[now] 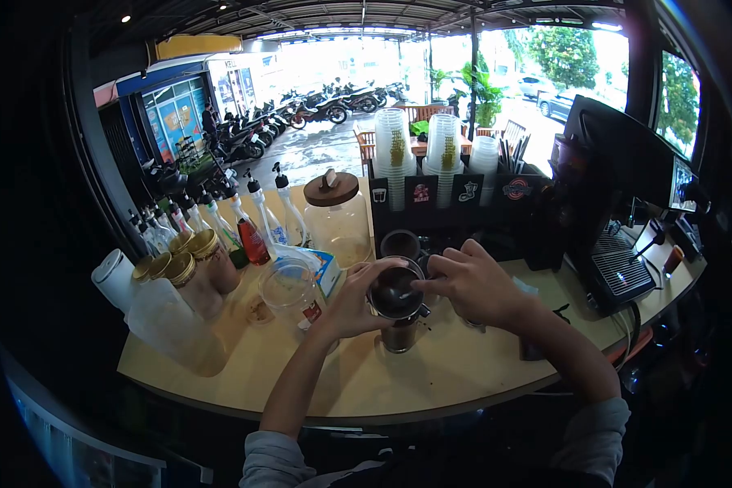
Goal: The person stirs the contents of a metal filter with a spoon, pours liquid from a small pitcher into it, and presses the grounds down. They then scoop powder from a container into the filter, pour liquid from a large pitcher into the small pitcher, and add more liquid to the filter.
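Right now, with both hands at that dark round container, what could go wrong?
The dark round container might tip if the left fingers slip from its side while the right fingers reach over it; any loose contents could then spill onto the counter. The clear jar stands close to the left forearm, so a sideways move might knock it.

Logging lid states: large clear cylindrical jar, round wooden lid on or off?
On: the round brown wooden lid covers the mouth of the clear cylindrical jar.
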### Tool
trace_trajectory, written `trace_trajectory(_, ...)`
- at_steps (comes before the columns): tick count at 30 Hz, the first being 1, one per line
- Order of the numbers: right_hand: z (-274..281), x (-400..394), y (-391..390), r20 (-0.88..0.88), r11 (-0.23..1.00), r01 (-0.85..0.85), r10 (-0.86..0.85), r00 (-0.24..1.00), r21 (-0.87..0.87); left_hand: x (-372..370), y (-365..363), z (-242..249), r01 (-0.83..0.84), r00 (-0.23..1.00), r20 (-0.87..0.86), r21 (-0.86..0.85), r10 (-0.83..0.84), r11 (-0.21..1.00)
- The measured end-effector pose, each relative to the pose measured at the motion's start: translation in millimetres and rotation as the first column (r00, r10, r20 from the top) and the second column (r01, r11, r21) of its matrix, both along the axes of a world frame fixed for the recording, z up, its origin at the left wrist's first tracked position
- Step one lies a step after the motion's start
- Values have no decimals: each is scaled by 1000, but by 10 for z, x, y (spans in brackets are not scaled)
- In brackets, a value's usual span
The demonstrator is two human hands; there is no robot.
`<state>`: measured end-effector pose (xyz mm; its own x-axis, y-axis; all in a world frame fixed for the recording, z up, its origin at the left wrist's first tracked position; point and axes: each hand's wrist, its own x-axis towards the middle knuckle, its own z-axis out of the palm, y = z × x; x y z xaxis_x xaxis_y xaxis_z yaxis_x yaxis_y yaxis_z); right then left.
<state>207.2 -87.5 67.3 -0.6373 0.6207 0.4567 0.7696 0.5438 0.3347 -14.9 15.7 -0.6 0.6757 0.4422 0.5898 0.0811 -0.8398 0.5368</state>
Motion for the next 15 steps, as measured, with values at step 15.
trace_trajectory(15, 105, -82, 40, 126, 993, -88, 78, 989, 73, 26, 17, -48, 12, 1000, 4, 21, -13, 1000)
